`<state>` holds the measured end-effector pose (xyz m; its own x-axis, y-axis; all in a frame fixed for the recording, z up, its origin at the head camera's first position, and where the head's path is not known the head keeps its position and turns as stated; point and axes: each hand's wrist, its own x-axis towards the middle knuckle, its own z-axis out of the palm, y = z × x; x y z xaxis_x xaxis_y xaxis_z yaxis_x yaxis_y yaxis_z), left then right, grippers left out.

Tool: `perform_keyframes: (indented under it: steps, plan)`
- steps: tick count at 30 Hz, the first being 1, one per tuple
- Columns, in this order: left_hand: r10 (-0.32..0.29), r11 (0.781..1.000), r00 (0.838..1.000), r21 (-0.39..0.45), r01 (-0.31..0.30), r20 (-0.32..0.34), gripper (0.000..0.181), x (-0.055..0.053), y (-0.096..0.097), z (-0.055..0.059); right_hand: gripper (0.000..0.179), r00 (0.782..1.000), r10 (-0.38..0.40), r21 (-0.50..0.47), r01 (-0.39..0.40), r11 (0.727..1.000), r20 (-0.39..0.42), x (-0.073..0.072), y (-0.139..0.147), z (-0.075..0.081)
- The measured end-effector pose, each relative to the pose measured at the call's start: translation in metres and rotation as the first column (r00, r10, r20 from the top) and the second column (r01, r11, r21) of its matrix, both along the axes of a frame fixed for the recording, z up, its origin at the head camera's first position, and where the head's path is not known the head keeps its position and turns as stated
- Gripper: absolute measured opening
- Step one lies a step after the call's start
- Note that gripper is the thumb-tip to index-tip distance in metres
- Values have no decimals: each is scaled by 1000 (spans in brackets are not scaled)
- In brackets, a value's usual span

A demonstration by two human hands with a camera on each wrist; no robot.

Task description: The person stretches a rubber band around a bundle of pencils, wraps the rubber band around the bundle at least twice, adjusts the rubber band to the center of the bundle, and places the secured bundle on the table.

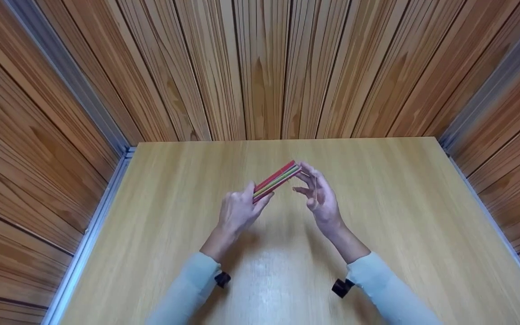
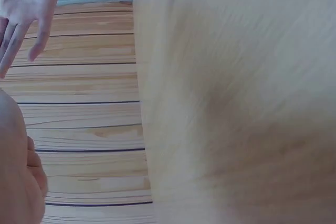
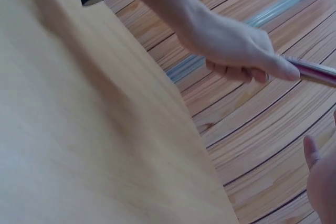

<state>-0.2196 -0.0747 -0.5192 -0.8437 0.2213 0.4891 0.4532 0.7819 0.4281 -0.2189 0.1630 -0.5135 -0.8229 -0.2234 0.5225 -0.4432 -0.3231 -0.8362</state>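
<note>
In the head view my left hand (image 1: 238,208) grips one end of a bundle of thin coloured sticks (image 1: 278,179), red, yellow-green and dark red. The bundle slants up to the right above the table. My right hand (image 1: 324,201) is at its far end, fingertips right at the stick ends, thumb held apart. A thin pale loop, like a rubber band (image 1: 316,192), runs between the fingers and thumb of that hand. In the right wrist view the left hand (image 3: 231,45) has its thumb along the bundle (image 3: 317,73). The left wrist view shows the right hand's extended fingers (image 2: 14,43).
Both hands are over a light wooden table (image 1: 151,189). Wooden plank walls (image 1: 260,67) stand behind and at both sides, with metal rails (image 1: 90,239) along the edges. A small black device (image 1: 342,287) sits on each wrist at the pale sleeves (image 1: 377,280).
</note>
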Motion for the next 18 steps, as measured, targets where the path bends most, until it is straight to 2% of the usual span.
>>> perform_keyframes:
  steps: [4,8,14,18]
  plan:
    - [-60,985,990,-170,38,-125,44,-3,-10,6,101,1000,-6,56,6,998,2,-3,7,1]
    - [-113,943,980,-327,54,-166,47,-8,-18,16,99,1000,0,124,3,992,-24,-7,13,4]
    - [-195,883,973,-454,120,-121,46,-13,-22,32,89,997,1,237,16,971,-71,-12,18,7]
    - [-220,841,974,-515,166,-46,47,-15,-24,41,73,996,-1,323,29,946,-86,-12,20,9]
